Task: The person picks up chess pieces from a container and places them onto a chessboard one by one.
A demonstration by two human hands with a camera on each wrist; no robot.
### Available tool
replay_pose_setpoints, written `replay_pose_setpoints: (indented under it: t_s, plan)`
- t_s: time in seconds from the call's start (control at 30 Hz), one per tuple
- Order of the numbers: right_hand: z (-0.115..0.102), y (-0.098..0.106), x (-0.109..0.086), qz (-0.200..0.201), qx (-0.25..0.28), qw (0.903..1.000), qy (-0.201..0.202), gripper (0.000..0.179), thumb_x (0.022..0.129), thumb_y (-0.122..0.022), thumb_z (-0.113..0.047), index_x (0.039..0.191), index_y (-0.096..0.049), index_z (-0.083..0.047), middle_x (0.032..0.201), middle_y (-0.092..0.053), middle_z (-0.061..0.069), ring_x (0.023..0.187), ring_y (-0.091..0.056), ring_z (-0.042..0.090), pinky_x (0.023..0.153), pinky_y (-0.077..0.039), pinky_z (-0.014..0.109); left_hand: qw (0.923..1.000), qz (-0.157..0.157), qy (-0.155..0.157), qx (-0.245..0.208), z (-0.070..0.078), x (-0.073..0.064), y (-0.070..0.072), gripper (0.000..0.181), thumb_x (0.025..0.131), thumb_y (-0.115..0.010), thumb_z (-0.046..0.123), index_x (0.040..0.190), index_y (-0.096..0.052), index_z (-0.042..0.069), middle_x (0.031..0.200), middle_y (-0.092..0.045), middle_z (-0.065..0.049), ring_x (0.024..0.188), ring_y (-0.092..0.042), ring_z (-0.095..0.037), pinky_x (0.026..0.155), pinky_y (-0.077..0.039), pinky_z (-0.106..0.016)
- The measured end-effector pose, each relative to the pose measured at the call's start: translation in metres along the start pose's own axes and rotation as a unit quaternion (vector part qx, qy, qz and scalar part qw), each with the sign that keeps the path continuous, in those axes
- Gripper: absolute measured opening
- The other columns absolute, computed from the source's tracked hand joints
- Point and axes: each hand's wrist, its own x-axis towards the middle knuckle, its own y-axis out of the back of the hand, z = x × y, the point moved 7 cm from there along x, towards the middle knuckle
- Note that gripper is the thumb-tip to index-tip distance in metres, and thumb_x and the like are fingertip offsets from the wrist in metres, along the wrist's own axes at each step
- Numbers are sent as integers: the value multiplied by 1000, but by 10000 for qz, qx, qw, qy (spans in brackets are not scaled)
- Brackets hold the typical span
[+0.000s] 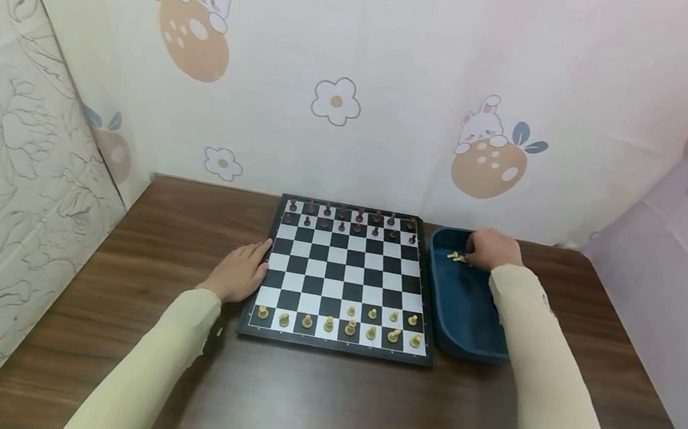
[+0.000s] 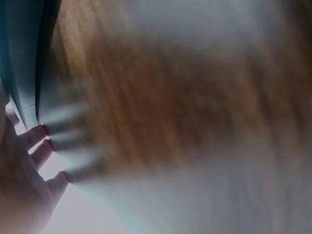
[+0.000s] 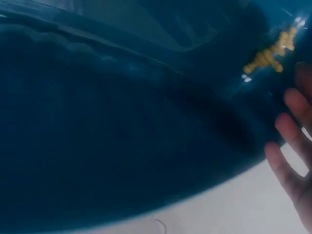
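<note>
A chessboard lies on the wooden table, with dark chess pieces in two rows at its far end. Pale yellow pieces fill the nearest row, and several pawns stand before them on the right. My left hand rests against the board's left edge, fingers extended. Over the far end of a blue tray, my right hand reaches down beside a small cluster of yellow pieces. In the right wrist view its fingers are loosely spread near them; the thumb is out of view.
The tray stands close along the board's right side. Behind the table hangs a pale curtain with rabbit prints, and a patterned panel rises at the left.
</note>
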Motion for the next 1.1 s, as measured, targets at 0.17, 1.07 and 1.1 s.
replay_pose_setpoints:
  t_s: [0.17,1.07,1.1]
  plan:
    - [12,-12,0,-8,-20,9998,-218,26,85,-63,-14,60,-59,-10,54,-48,4,51,-45,20,47,-37,34,10000,-56,40,-31,3,-1,-3,57,102,-34,27,152,-19,4,151,-30,-21,138,-26,-37,113,-18,-47]
    - [-17,4,-5,380,-262,9989,-30,33,87,-64,-15,54,-57,-10,50,-45,1,49,-45,20,47,-40,36,10000,-17,-19,24,1,1,-1,57,102,-31,26,152,-18,2,151,-28,-22,139,-25,-38,114,-17,-47]
    - [-19,5,-6,376,-277,9989,2,30,87,-64,-15,57,-60,-9,52,-47,2,50,-46,20,48,-41,36,10000,-10,-32,30,1,1,-1,57,102,-31,26,152,-18,2,151,-28,-23,138,-25,-38,114,-17,-47]
